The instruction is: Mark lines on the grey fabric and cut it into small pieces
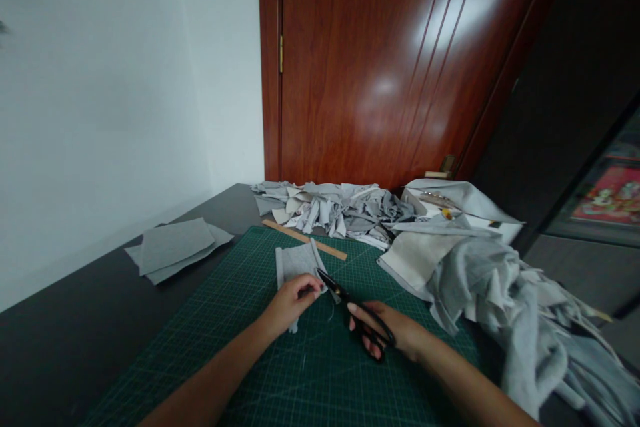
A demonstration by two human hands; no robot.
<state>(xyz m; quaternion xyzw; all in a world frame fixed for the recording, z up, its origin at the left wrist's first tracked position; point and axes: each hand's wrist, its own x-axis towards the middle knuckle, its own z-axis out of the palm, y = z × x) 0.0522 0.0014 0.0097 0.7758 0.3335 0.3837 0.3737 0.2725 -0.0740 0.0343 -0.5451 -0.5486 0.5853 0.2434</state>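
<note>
A small grey fabric piece with folded side edges lies on the green cutting mat. My left hand pinches its right edge near the lower corner, thumb and fingers closed on the cloth. In my right hand is a pair of black-handled scissors, my fingers through the loops. The blades point up and left, and their tips reach the fabric's right edge just beside my left fingertips. Whether the blades are cutting into the cloth I cannot tell. A loose thread lies below the blades.
A wooden ruler lies behind the fabric. Cloth scraps are heaped along the back edge. Cut grey pieces rest at left on the dark table. A white box and crumpled grey fabric occupy the right.
</note>
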